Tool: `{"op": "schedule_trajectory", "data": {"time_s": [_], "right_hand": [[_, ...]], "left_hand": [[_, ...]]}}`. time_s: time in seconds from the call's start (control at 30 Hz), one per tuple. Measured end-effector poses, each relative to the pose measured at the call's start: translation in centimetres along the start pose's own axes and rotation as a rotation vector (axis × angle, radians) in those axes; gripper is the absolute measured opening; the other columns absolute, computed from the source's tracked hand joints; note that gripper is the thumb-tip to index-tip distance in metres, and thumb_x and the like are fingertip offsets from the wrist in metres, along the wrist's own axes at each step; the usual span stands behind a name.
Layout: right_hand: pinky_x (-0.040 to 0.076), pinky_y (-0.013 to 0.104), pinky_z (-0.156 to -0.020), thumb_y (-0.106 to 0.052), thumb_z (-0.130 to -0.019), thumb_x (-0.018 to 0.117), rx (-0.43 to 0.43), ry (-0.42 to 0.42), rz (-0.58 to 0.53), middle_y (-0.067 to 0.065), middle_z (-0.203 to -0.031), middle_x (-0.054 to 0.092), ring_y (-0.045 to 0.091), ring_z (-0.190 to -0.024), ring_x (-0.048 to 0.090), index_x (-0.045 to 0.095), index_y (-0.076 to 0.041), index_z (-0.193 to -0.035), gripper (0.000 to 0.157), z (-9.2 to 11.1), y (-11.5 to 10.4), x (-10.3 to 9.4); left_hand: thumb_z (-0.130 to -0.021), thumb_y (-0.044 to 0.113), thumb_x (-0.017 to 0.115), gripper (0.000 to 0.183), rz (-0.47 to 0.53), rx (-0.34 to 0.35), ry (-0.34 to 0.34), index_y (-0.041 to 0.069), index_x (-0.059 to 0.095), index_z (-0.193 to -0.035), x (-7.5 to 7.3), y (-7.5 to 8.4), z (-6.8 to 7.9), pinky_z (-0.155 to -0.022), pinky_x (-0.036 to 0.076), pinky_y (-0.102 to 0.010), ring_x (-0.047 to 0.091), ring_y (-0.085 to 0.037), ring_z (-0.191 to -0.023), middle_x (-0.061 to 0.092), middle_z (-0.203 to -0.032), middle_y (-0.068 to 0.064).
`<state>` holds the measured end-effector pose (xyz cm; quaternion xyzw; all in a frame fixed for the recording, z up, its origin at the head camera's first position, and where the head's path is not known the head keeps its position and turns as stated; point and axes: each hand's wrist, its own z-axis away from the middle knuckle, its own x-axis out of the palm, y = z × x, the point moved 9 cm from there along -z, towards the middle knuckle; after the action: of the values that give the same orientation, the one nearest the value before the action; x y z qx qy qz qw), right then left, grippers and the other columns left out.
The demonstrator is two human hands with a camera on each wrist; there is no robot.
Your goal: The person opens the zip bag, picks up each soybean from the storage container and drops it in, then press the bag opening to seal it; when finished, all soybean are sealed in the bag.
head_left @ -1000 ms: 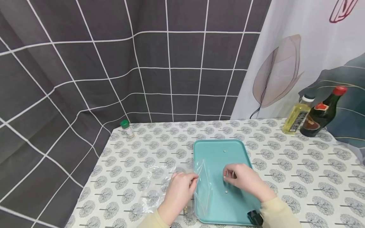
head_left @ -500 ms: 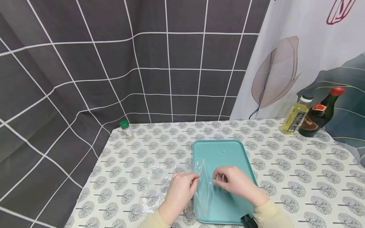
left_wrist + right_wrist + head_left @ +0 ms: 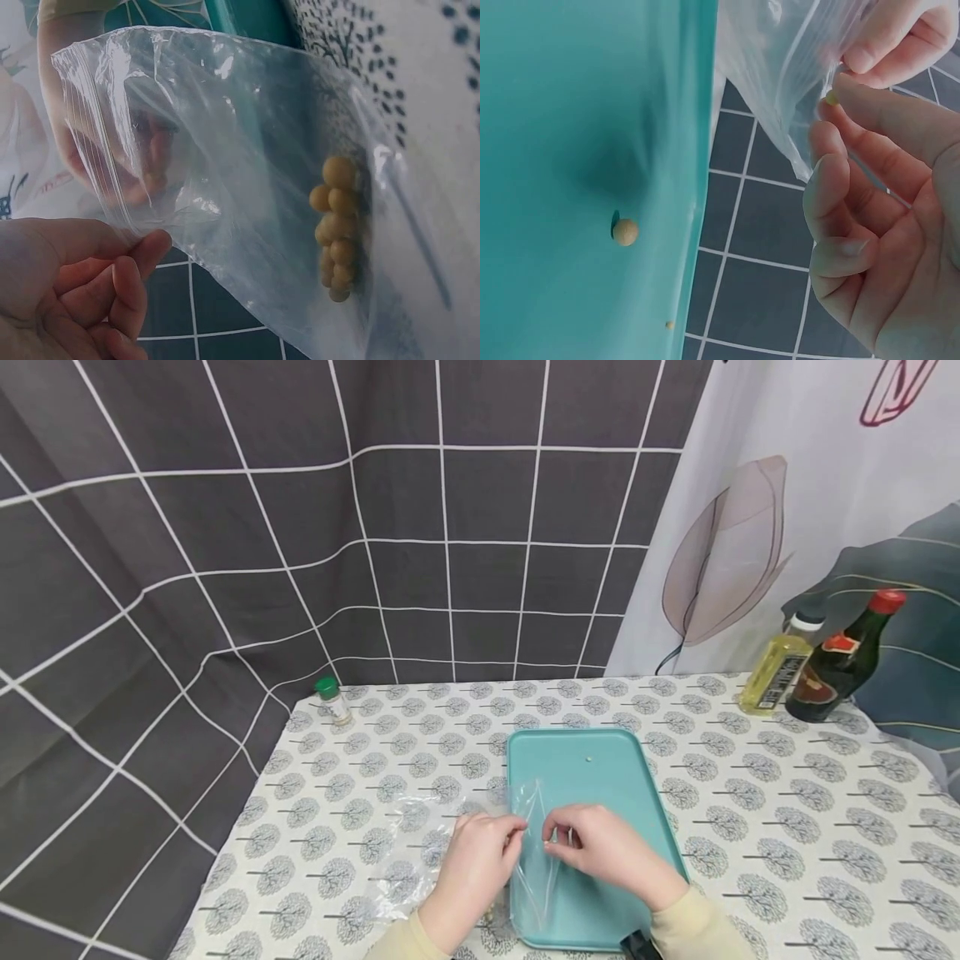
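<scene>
My left hand (image 3: 480, 860) pinches the rim of a clear zip bag (image 3: 225, 150) between thumb and forefinger, and the bag's mouth gapes toward the tray. Several round tan soybeans (image 3: 339, 225) lie together at the bag's bottom in the left wrist view. My right hand (image 3: 600, 847) is at the bag's mouth, with a single soybean (image 3: 831, 97) between its thumb and forefinger; its other fingers curl loosely. Below is a turquoise tray (image 3: 577, 743), where another soybean (image 3: 625, 232) lies. A smaller-looking one (image 3: 669, 325) sits near the tray's edge.
A small green-capped jar (image 3: 333, 700) stands at the table's back left. An oil bottle (image 3: 776, 668) and a dark red-capped bottle (image 3: 843, 660) stand at the back right. A grey grid curtain (image 3: 487, 568) hangs behind the patterned tablecloth (image 3: 360, 814).
My right hand has moved left from over the tray to the bag's mouth, carrying a soybean. My left hand has kept its hold on the bag's rim.
</scene>
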<state>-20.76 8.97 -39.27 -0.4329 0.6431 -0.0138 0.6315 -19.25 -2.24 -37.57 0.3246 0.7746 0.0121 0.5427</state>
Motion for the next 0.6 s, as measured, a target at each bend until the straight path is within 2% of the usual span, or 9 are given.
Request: {"op": "schedule_trajectory", "data": {"time_s": [0.17, 0.6], "right_hand": [[0.039, 0.018, -0.052, -0.019, -0.081, 0.074, -0.008, 0.009, -0.007, -0.016, -0.067, 0.049, -0.004, -0.057, 0.041, 0.065, -0.016, -0.086, 0.01, 0.1, 0.0, 0.0], [0.04, 0.019, -0.05, -0.017, -0.083, 0.072, 0.061, 0.018, -0.024, -0.016, -0.066, 0.051, -0.003, -0.054, 0.042, 0.065, -0.016, -0.085, 0.007, 0.5, 1.8, -0.8]], "left_hand": [[-0.084, 0.015, 0.069, 0.009, -0.002, 0.005, 0.007, 0.013, 0.073, -0.092, 0.0, 0.0, 0.0, -0.073, 0.043, -0.027, 0.066, -0.01, -0.075, 0.074, -0.085, 0.002], [-0.084, 0.016, 0.069, 0.009, -0.007, -0.003, 0.003, 0.013, 0.074, -0.091, -0.1, -0.2, 0.1, -0.068, 0.04, -0.023, 0.062, -0.008, -0.069, 0.074, -0.083, 0.002]]}}
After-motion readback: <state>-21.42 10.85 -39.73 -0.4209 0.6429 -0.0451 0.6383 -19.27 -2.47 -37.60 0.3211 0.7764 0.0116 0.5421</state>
